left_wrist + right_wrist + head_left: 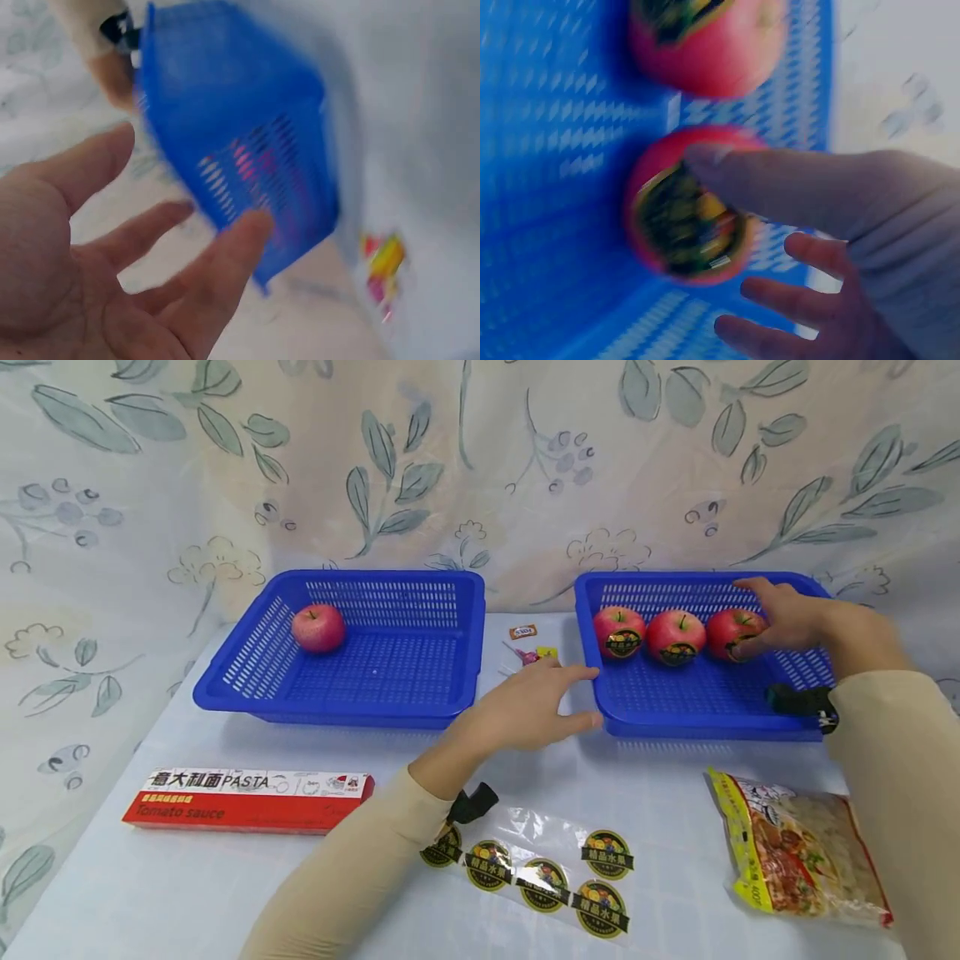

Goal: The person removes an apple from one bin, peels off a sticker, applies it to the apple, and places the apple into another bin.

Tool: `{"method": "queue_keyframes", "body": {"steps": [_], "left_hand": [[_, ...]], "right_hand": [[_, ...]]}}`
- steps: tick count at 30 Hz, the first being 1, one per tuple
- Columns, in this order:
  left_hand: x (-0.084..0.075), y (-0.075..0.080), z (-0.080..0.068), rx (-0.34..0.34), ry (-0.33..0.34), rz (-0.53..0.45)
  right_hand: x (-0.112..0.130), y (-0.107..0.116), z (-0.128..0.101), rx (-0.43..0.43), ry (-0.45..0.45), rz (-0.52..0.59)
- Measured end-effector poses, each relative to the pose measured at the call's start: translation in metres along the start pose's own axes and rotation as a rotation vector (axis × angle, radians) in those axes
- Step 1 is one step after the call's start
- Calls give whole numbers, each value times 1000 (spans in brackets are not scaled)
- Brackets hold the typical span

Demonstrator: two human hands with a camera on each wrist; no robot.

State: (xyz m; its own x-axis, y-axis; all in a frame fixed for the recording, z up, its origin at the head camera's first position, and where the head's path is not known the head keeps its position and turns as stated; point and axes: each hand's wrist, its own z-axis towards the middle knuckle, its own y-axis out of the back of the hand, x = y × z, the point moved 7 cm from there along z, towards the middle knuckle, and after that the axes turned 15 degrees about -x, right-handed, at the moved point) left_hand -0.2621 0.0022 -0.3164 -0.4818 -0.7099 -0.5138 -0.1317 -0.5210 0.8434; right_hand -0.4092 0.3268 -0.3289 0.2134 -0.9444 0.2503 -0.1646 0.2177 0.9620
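Right hand [783, 614] is reaching into the right basket [705, 710], and its fingers [780, 191] are lying on the rightmost apple [733, 632]. The thumb is pressing on that apple's sticker and the other fingers are staying spread and mostly straight, so it's touching rather than really gripping. That apple is sitting at the right end of a row of three stickered apples near the back wall of the basket, with the middle one [676, 637] just beside it and the left one [618, 632] next to that. The wrist view is blurry, but it's showing two of them, labels facing the camera.

Left hand [528, 710] is hovering open over the tabletop [225, 877] in the gap between the two baskets, fingers [232, 262] relaxed and spread, holding nothing, with its fingertips just by the right basket's left rim.

Further out, the left basket [337, 693] is holding one lone apple [318, 627] in its back left corner, no sticker showing. A few small wrappers [528, 652] are lying between the baskets. Nearer the person there's one clear sheet [540, 868] carrying five round stickers, one pasta box [247, 800] on the left, and one snack bag [802, 852] on the right.
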Motion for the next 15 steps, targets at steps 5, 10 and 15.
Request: {"method": "queue_keyframes", "body": {"steps": [5,10,15], "left_hand": [[7,47,-17,-2,-31,50],[47,84,-30,5,-23,47],[98,118,-43,-58,108,39]], "right_hand": [[46,25,-19,-56,81,-10],[100,37,-37,-130,163,7],[154,25,-61,-207,251,140]]}}
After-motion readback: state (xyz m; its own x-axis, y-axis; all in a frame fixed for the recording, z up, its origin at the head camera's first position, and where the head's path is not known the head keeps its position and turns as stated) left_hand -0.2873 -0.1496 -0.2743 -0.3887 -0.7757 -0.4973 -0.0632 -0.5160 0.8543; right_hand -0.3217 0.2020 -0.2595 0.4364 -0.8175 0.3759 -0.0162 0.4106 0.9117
